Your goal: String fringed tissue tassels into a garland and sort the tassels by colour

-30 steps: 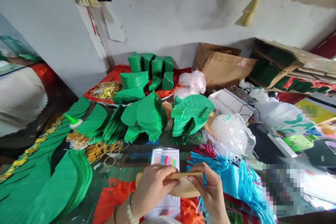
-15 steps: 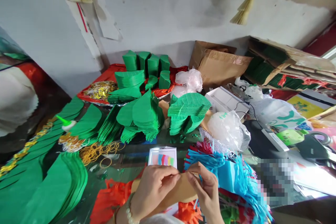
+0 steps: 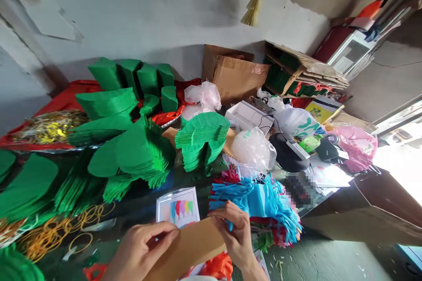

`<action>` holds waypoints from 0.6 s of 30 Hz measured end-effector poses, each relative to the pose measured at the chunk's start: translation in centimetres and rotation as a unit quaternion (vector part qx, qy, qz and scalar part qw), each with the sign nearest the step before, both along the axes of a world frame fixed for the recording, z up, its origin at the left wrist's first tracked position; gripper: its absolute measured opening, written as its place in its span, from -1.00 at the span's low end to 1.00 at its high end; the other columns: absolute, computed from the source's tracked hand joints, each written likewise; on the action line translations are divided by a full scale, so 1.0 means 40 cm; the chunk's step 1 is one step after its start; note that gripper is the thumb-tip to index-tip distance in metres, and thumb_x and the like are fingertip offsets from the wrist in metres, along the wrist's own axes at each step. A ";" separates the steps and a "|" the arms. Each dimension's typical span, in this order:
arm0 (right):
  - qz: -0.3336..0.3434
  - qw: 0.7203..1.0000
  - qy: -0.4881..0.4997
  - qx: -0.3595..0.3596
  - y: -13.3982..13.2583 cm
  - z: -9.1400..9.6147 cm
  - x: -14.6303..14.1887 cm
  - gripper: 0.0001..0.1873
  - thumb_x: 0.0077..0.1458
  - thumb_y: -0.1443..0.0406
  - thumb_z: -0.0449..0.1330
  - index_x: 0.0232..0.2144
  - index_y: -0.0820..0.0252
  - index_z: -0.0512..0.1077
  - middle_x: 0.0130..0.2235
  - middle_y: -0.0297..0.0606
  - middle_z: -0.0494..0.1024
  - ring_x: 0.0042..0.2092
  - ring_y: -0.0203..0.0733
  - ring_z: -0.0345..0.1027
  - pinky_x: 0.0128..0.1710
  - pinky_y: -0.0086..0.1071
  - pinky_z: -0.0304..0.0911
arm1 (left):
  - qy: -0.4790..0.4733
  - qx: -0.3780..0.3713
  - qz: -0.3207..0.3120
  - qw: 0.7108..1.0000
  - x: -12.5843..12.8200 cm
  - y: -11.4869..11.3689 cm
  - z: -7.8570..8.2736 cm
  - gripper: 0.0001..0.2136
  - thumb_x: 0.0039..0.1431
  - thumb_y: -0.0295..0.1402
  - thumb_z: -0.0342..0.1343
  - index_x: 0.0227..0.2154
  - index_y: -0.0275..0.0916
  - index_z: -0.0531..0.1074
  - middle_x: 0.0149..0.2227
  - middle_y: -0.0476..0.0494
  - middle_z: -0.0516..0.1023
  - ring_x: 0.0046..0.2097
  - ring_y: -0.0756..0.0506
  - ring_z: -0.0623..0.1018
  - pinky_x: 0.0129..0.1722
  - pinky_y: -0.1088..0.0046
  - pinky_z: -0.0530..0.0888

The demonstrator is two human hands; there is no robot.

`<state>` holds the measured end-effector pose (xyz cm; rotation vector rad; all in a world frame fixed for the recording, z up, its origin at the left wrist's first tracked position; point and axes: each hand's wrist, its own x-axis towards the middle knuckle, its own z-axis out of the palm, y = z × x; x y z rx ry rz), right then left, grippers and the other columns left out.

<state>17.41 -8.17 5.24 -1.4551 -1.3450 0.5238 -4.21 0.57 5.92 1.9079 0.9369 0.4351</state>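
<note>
A flat piece of brown kraft paper (image 3: 194, 246), perhaps an envelope, stretches between my hands. My left hand (image 3: 145, 246) pinches its upper left edge with thumb and fingers. At the upper right corner, my right hand (image 3: 234, 235) grips the same paper. Just beyond it lies a white printed card (image 3: 181, 197) with a colourful tassel picture. Orange-red tissue paper (image 3: 219, 265) shows beneath the brown paper, and blue tissue fringe (image 3: 260, 197) is bunched beside my right hand.
Stacks of green cut paper (image 3: 132, 149) fill the left and middle of the table. Orange rubber bands (image 3: 56, 228) lie at the left. Plastic bags (image 3: 253, 147) and a white box (image 3: 250, 116) stand beyond. A cardboard box (image 3: 362, 215) is at the right.
My view has swung to the right. My hands have moved apart along the brown paper, so more of its surface shows between them. Both still hold it.
</note>
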 end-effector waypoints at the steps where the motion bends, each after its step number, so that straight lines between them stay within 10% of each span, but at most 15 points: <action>1: 0.001 1.000 -0.004 -0.001 -0.001 0.001 0.008 -0.77 0.20 0.23 0.14 -0.36 0.13 0.60 -0.50 -0.29 0.52 -0.42 -0.22 0.31 -0.40 -0.38 0.15 | 0.008 -0.009 0.003 1.000 -0.016 0.003 -0.005 -0.69 0.19 -0.09 0.04 -0.43 -0.13 0.58 -0.45 0.04 0.64 -0.41 -0.04 0.60 -0.45 0.70 0.46; 8: 0.007 0.998 0.040 -0.046 0.016 -0.031 0.042 -0.73 0.19 0.17 0.17 -0.40 0.18 0.60 -0.47 -0.26 0.53 -0.41 -0.21 0.34 -0.42 -0.41 0.19 | 0.150 0.063 0.056 0.985 -0.173 0.037 -0.032 -0.72 0.19 -0.07 0.03 -0.36 -0.07 0.57 -0.34 0.05 0.67 -0.30 -0.09 0.64 -0.32 0.61 0.50; 14: 0.012 0.987 0.122 -0.105 0.039 -0.074 -0.021 -0.66 0.13 0.08 0.21 -0.41 0.24 0.59 -0.49 -0.26 0.53 -0.47 -0.24 0.34 -0.52 -0.48 0.19 | 0.227 0.352 0.262 0.870 -0.138 0.022 0.046 -0.69 0.29 -0.19 -0.13 -0.33 -0.18 0.49 -0.19 -0.21 0.63 -0.23 -0.21 0.61 -0.21 0.32 0.47; 18: 0.034 0.983 0.153 -0.099 0.042 -0.080 -0.059 -0.69 0.12 0.09 0.22 -0.37 0.22 0.59 -0.44 -0.24 0.58 -0.42 -0.19 0.43 -0.48 -0.47 0.29 | 0.107 0.286 0.069 0.950 0.011 -0.020 0.059 -0.80 0.31 -0.23 -0.06 -0.18 -0.12 0.45 -0.26 -0.06 0.64 -0.25 -0.10 0.61 -0.28 0.46 0.45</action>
